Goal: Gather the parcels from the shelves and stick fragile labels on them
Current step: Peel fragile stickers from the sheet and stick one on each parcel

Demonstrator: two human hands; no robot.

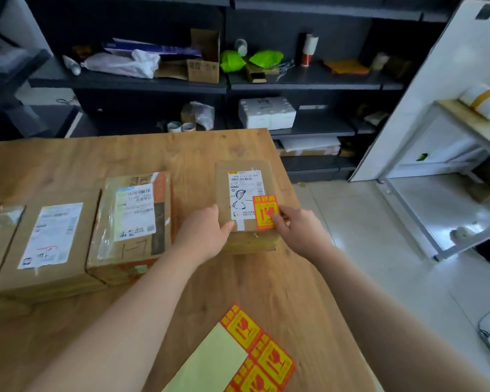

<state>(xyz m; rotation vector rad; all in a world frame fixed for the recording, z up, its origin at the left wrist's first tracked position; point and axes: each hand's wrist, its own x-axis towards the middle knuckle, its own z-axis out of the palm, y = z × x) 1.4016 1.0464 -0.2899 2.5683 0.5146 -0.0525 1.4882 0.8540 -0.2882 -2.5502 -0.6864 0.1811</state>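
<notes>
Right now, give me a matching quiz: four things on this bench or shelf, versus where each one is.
1 fragile label
2 label sheet
3 left hand
4 green bags

A on the dark shelf behind the table
B at the table's near edge
C on the parcel top, held by the right hand
D gripping the parcel's near left corner

Pairs: 1-C, 2-B, 3-D, 4-A

red fragile label (262, 205) on the parcel (222, 188) reads 易碎品; its shipping label (245, 193) is too blurred.
</notes>
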